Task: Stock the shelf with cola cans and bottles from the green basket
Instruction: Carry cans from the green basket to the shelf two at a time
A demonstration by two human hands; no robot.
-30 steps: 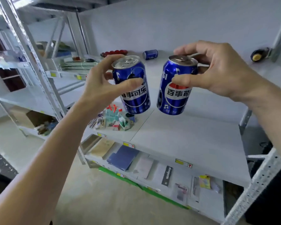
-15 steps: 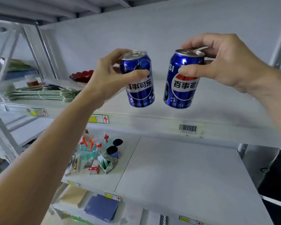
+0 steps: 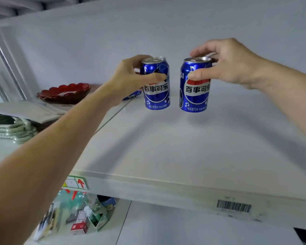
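My left hand (image 3: pixel 131 76) grips a blue cola can (image 3: pixel 156 92) near its top. My right hand (image 3: pixel 226 66) grips a second blue cola can (image 3: pixel 195 96) the same way. Both cans are upright, side by side with a small gap, over the back part of the white shelf (image 3: pixel 166 147). Whether their bases touch the shelf I cannot tell. A third blue can (image 3: pixel 132 95) lies on its side behind my left wrist, mostly hidden. The green basket is out of view.
A dark red scalloped bowl (image 3: pixel 64 92) sits at the shelf's back left. Grey sheets (image 3: pixel 28 110) and stacked pale green packs (image 3: pixel 9 129) lie further left. Below, a lower shelf holds small boxes and packets (image 3: pixel 81 216). A barcode label (image 3: pixel 233 208) marks the shelf's front edge.
Both hands have carried their cans up and forward, from in front of the shelf's edge to over its back part. The view has risen, so the upper shelf now fills it.
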